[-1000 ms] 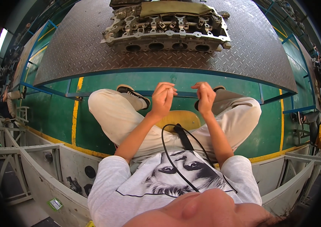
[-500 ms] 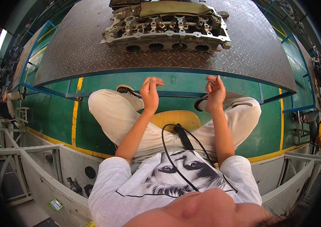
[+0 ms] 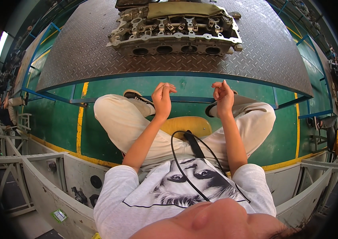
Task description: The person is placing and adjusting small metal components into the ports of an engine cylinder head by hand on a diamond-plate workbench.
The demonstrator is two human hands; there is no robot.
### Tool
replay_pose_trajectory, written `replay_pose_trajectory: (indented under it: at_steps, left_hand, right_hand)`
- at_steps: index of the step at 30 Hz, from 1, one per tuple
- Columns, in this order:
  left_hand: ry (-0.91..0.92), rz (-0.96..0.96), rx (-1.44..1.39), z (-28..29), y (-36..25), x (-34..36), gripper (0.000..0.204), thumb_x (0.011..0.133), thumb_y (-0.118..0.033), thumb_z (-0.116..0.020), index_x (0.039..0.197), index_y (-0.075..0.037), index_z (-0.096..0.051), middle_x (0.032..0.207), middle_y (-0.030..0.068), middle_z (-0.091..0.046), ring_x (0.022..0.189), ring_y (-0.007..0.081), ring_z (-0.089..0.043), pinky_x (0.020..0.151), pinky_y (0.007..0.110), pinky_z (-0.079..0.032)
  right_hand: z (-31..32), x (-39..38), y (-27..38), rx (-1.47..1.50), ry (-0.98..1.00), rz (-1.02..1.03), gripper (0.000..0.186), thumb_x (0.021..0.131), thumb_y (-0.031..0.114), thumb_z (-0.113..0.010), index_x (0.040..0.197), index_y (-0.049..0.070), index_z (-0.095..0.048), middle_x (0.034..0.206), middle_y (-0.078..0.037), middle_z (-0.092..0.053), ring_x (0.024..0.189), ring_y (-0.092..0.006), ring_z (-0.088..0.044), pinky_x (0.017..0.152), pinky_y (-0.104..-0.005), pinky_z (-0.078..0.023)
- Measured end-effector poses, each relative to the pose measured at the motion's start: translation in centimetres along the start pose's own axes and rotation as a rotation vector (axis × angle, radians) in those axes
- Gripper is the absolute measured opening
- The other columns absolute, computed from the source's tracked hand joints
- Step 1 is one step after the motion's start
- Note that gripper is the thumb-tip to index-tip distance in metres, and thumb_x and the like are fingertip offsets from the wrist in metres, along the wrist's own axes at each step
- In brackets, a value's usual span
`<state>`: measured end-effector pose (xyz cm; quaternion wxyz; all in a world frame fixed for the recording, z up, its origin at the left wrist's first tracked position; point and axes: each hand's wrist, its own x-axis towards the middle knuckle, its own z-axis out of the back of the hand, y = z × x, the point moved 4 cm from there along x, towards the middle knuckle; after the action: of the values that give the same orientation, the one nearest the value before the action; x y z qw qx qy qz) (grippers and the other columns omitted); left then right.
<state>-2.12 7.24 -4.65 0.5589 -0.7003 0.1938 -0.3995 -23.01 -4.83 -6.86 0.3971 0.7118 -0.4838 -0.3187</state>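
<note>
Both hands hang in the air in front of the near edge of the metal-topped table [image 3: 81, 59], above my lap. My left hand [image 3: 163, 98] has its fingers half bent and pointing to the right, loosely apart, with nothing visible in it. Facing it, my right hand [image 3: 224, 98] has its index finger raised and the other fingers loosely curled; I see nothing in it either. Beyond them on the tabletop lies an engine cylinder head [image 3: 177, 39], its row of round ports towards me. Neither hand touches it. A folded olive cloth [image 3: 183, 9] rests along its far side.
A dark tray-like part [image 3: 131, 4] sits behind the cylinder head, partly cut off. Blue frame bars run under the table. I sit on a yellow stool [image 3: 199, 124]; a black cable [image 3: 172, 149] loops over my chest. Other people sit far left [image 3: 5, 109] and far right [image 3: 328, 127].
My left hand has moved slightly right and my right hand slightly left, so they are closer together. The cylinder head and cloth stay put.
</note>
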Motion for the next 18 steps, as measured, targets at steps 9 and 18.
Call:
replay_pose_trajectory:
  at_steps: [9, 18]
  left_hand:
    - [0.004, 0.005, 0.041, -0.03, 0.24, -0.01, 0.036, 0.096, -0.009, -0.041, 0.07, 0.009, -0.057, 0.081, 0.0125, -0.059, 0.075, 0.0175, -0.057, 0.069, 0.029, -0.047]
    - [-0.016, 0.015, 0.027, 0.02, 0.27, 0.04, 0.033, 0.096, -0.009, -0.042, 0.073, 0.009, -0.059, 0.083, 0.0125, -0.061, 0.076, 0.0185, -0.058, 0.069, 0.03, -0.047]
  right_hand:
    - [-0.37, -0.03, 0.15, -0.099, -0.06, 0.039, 0.043, 0.096, 0.033, -0.044, 0.081, -0.003, -0.064, 0.061, -0.004, -0.052, 0.049, -0.0098, -0.038, 0.048, -0.0242, -0.029]
    - [-0.25, -0.11, 0.08, -0.125, -0.052, 0.005, 0.043, 0.096, 0.032, -0.044, 0.08, -0.002, -0.064, 0.061, -0.003, -0.051, 0.049, -0.0095, -0.038, 0.048, -0.024, -0.029]
